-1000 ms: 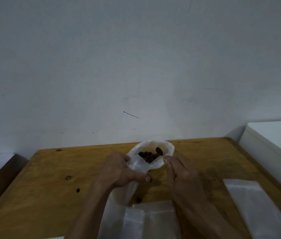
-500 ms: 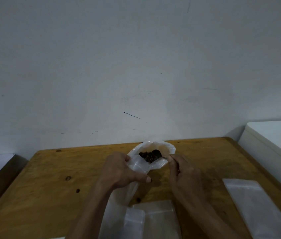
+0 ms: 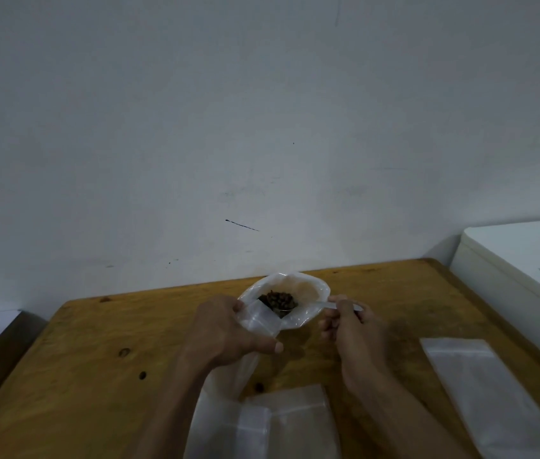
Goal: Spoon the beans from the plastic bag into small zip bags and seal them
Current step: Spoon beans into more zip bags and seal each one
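Observation:
A clear plastic bag (image 3: 308, 293) stands open on the wooden table, with dark brown beans (image 3: 277, 299) inside. My left hand (image 3: 229, 332) grips a small clear zip bag (image 3: 258, 323) by its top, held against the near rim of the plastic bag. My right hand (image 3: 351, 329) pinches the handle of a clear plastic spoon (image 3: 320, 306), whose bowl reaches into the plastic bag among the beans. The spoon's bowl is hard to make out.
More clear zip bags lie flat on the table (image 3: 96, 376): one at the right (image 3: 480, 392) and some at the near edge (image 3: 282, 422). A white box (image 3: 520, 260) borders the table's right side. A white wall stands right behind the table.
My right hand has turned and drawn to the right, so the spoon's handle shows and its bowl lies in the beans. The left hand and zip bag have stayed in place.

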Available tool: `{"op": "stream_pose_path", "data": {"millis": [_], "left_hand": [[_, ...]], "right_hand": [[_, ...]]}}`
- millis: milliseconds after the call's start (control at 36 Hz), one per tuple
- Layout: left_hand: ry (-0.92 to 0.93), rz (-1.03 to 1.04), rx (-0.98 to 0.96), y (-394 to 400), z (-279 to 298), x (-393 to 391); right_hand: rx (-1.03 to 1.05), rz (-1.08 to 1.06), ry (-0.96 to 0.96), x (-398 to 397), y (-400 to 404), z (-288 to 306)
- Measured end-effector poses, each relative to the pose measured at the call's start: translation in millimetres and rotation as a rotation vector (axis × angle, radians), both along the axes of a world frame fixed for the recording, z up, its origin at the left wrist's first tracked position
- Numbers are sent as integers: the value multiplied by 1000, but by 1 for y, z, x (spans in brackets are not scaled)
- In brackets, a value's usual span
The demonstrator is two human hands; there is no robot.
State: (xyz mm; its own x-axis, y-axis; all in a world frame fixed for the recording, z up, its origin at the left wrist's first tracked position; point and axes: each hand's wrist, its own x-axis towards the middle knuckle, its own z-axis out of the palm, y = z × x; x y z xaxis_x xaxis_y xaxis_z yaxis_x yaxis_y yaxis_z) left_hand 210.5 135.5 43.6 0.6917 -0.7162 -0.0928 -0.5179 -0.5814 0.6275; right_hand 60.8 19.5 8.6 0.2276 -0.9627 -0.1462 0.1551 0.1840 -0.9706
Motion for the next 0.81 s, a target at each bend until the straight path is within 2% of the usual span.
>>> {"op": "stream_pose_path", "data": {"millis": [389, 583, 806], "left_hand": [[-44, -66, 29, -1, 9, -5], [-95, -64, -44, 5, 13, -12], [-63, -56, -198, 19, 9, -10]], "right_hand": [[-36, 28, 0, -20, -6, 18], [-36, 69, -64, -32, -4, 33], [-90, 168, -151, -35, 11, 59]]}}
